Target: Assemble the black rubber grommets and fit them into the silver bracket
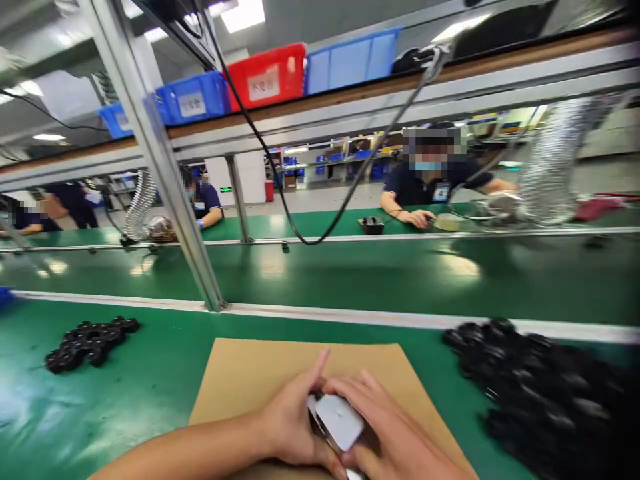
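- The left hand (293, 417) and the right hand (395, 433) meet over the near edge of the worktop (150, 393), both closed around one small white block (339, 420).
- The left hand grips the block from its left side, with one finger stretched out straight toward the far edge.
- The right hand wraps the block from the right and below; its fingers (350, 390) lie along the block's far side.
- The block sits tilted, its pale flat face turned up, above a brown cardboard sheet (250, 380) that lies flat at the near middle of the worktop.
- A small heap of black rings (90, 341) lies near the left edge, well apart from the hands.
- A larger, blurred pile of black parts (540, 393) covers the right side, just beside the cardboard.
- Beyond the far edge runs a green conveyor belt (350, 273), and a person in dark clothes (430, 187) works on the other side of it.
- Red and blue bins (270, 77) stand on the shelf overhead.
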`<state>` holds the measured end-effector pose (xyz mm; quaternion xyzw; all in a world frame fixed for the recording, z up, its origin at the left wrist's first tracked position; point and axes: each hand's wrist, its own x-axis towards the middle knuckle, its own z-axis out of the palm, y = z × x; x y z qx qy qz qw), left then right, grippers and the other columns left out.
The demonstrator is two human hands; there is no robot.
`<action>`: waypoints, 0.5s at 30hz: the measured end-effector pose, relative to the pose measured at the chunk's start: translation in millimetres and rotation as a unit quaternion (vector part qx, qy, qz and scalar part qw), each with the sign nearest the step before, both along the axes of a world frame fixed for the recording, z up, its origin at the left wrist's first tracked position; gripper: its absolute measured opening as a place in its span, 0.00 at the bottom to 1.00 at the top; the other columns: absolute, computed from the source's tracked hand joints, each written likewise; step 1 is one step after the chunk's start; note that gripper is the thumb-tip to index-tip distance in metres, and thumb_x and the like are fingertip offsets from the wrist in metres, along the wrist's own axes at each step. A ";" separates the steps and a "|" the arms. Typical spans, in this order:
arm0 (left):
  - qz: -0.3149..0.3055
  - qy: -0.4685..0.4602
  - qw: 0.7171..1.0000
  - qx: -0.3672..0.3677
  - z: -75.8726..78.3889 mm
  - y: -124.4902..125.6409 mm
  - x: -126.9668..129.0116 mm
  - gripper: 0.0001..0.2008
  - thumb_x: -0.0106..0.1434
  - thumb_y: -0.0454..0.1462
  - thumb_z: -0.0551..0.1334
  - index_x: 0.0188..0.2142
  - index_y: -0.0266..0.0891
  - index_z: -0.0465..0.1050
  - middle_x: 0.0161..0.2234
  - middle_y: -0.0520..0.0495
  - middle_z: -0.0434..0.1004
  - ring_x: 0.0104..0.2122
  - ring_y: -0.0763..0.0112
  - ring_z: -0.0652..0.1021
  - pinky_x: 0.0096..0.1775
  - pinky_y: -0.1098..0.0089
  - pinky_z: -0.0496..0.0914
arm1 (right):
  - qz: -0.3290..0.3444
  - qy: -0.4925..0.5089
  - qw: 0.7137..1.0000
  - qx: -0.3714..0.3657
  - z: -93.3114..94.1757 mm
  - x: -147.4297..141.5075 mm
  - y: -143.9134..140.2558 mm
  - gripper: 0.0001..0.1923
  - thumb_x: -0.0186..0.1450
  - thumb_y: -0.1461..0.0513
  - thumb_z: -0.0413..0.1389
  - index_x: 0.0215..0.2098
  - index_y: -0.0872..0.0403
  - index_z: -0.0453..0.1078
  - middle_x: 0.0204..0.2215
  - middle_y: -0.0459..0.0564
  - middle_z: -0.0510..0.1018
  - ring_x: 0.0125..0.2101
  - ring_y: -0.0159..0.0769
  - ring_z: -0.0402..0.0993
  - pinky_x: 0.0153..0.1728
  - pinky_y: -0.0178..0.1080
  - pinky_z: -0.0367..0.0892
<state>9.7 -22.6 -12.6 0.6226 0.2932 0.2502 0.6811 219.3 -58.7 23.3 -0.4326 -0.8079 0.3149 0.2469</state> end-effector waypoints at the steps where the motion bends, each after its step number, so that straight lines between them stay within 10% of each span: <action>1: 0.034 -0.019 0.999 0.024 -1.5 -4.0 0.3 0.86 0.31 0.48 0.87 0.78 0.42 0.33 0.53 0.41 0.81 0.54 0.46 0.80 0.67 0.40 0.61 | -0.004 -0.002 1.000 -0.003 5.5 -2.3 -2.7 0.38 0.57 0.67 0.59 0.64 0.39 0.69 0.60 0.50 0.76 0.60 0.55 0.69 0.63 0.57 0.65; 7: 0.113 -0.033 0.987 0.111 -7.6 -15.9 0.4 0.84 0.39 0.39 0.86 0.77 0.46 0.23 0.55 0.41 0.78 0.51 0.52 0.80 0.60 0.53 0.71 | -0.012 0.004 1.000 -0.018 17.2 -6.6 -9.6 0.40 0.53 0.70 0.56 0.64 0.44 0.69 0.55 0.50 0.77 0.55 0.49 0.69 0.57 0.50 0.67; 15: 0.060 -0.077 0.982 0.161 -24.3 -7.6 -0.6 0.79 0.46 0.58 0.80 0.77 0.46 0.23 0.64 0.33 0.69 0.61 0.45 0.76 0.63 0.52 0.68 | -0.005 0.174 0.983 -0.050 17.5 -1.9 -9.7 0.38 0.50 0.67 0.68 0.60 0.48 0.73 0.53 0.50 0.76 0.54 0.48 0.70 0.58 0.47 0.67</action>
